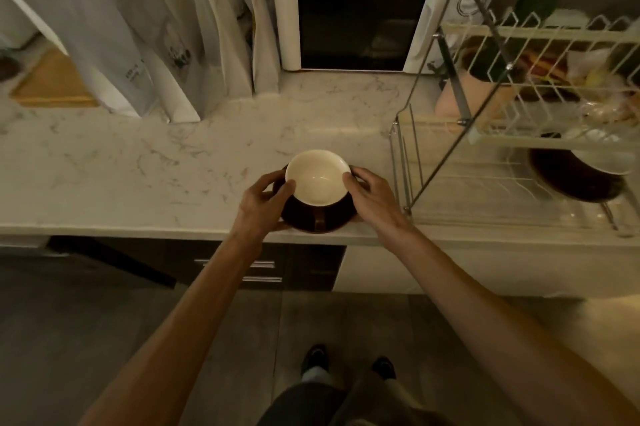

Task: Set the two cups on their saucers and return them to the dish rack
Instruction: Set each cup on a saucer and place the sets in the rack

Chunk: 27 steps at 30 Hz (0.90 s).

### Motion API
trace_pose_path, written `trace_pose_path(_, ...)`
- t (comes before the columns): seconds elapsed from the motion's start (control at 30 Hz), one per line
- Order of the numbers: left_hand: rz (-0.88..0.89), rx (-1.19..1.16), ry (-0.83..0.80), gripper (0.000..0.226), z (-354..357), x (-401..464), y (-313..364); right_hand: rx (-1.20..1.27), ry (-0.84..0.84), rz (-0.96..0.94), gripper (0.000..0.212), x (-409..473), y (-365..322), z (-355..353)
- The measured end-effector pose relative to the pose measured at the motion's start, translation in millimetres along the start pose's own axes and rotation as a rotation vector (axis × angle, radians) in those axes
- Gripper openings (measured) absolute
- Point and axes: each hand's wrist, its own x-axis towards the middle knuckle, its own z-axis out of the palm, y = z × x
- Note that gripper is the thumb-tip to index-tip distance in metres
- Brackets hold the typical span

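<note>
Dish rack [519, 162] at the counter's [138, 165] right end. Dark saucer [332, 217] at the front edge, cup [317, 177] seated on it. Left grip [259, 200] and right grip [372, 197] curled round the saucer's sides. Best lifted level, slowly, lest the cup slide.

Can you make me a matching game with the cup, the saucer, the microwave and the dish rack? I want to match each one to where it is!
Things:
1. cup
2. saucer
3. microwave
4. dish rack

Places:
A. at the back of the counter, against the wall
B. at the right end of the counter
C. under the cup, near the counter's front edge
D. between the left hand and the right hand

Pairs: 1-D, 2-C, 3-A, 4-B
</note>
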Motion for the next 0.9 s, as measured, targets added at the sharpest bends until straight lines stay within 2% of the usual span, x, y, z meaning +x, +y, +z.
trace_pose_path(0.33, 0.038, 0.068, -0.084, 0.041, 28.1, -96.9, -17.9, 0.016, -0.052, -0.048, 0.033, -92.4, 26.1, -57.5)
trace_pose_path(0.43, 0.055, 0.061, -0.118, 0.037, 45.2, -118.2, -19.8, 0.013, -0.056, -0.038, 0.034, -109.1, 34.0, -77.1)
trace_pose_path(0.67, 0.101, 0.034, -0.176, 0.026, 97.8, -143.2, -18.8, 0.036, -0.023, -0.026, 0.028, -132.6, 51.5, -134.4)
trace_pose_path(0.9, 0.14, 0.079, -0.245, 0.025, 156.3, -141.0, -10.8, 0.085, 0.077, -0.001, 0.022, -133.5, 65.2, -188.5)
